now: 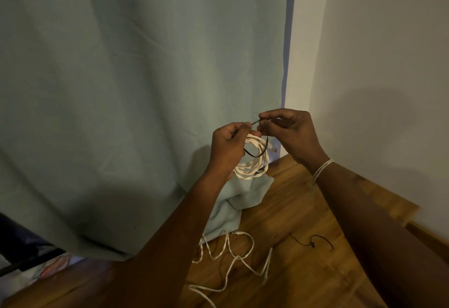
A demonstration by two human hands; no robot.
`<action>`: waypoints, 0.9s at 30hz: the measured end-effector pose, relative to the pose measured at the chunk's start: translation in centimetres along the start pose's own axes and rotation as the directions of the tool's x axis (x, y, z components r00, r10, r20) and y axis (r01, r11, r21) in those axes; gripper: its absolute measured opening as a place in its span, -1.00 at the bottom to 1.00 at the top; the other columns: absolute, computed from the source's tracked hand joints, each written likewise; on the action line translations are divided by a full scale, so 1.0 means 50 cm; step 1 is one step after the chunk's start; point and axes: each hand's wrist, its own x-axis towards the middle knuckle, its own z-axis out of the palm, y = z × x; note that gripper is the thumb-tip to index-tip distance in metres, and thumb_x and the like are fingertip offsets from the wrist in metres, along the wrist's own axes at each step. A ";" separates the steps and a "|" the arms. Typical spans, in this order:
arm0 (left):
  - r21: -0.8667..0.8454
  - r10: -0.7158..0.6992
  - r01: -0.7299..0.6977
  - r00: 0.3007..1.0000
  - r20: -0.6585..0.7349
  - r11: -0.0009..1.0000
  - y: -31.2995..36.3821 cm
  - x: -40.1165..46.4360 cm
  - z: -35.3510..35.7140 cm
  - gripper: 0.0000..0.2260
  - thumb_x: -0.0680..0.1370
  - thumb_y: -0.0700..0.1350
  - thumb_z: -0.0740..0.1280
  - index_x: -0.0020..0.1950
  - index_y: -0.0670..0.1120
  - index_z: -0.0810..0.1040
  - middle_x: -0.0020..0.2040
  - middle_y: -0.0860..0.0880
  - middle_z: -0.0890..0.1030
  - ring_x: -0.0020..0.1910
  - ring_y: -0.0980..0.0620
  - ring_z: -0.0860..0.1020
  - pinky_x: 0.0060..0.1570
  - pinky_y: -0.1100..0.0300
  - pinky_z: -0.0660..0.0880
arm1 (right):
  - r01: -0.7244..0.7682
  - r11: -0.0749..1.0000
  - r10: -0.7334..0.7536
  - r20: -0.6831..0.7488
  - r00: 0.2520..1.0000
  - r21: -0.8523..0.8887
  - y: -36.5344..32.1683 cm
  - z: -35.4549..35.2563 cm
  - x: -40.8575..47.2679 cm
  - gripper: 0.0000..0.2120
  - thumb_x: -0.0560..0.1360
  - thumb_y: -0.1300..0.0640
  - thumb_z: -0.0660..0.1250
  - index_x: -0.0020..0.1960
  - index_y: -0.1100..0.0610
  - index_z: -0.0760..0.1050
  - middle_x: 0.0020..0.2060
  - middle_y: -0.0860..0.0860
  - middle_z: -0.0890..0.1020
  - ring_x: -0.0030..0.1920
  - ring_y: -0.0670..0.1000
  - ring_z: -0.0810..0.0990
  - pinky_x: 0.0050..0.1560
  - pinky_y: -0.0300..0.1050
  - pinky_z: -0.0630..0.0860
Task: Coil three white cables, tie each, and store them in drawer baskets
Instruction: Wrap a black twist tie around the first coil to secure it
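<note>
- We judged the step as tying — our left hand [227, 141] gripped the coiled white cable [255, 162], held up in front of the curtain [121, 89].
- Our right hand [286, 132] pinched the end of a black tie [257, 153] looped around the coil.
- Next, we judged, the tie needed cinching tight.
- More loose white cable [233, 256] and a spare black tie [313, 243] lay on the wooden floor [303, 210] — not yet coiled.
</note>
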 end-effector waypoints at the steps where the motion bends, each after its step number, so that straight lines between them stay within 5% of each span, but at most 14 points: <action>1: -0.003 -0.011 0.011 1.000 0.001 1.000 0.000 0.001 0.000 -0.82 0.60 -0.04 0.31 -0.15 0.06 0.66 -0.12 -0.02 0.74 -0.18 0.05 0.64 -0.31 0.22 0.48 | -0.008 1.000 0.008 -0.012 1.000 0.025 0.000 0.000 0.000 -0.81 0.51 0.33 0.40 0.11 0.22 0.63 -0.11 0.11 0.72 -0.15 0.03 0.74 -0.05 -0.19 0.64; 13: -0.093 -0.068 0.069 0.998 0.009 0.993 0.000 0.007 -0.003 -0.82 0.60 -0.06 0.31 -0.14 0.01 0.67 -0.16 0.02 0.74 -0.23 0.10 0.61 -0.36 0.25 0.46 | -0.050 0.994 0.055 -0.053 0.997 0.101 0.009 0.002 0.002 -0.80 0.51 0.33 0.39 0.11 0.17 0.63 -0.21 -0.07 0.74 -0.19 0.03 0.73 -0.09 -0.19 0.64; 27: -0.081 -0.074 0.075 0.997 0.017 0.994 -0.007 0.015 -0.010 -0.82 0.59 -0.03 0.32 -0.09 -0.03 0.69 -0.13 -0.03 0.74 -0.21 0.04 0.61 -0.40 0.26 0.46 | -0.015 0.999 0.015 -0.013 1.000 0.037 0.007 0.011 0.007 -0.80 0.51 0.34 0.39 0.13 0.27 0.63 -0.09 0.09 0.71 -0.19 0.01 0.73 -0.09 -0.25 0.63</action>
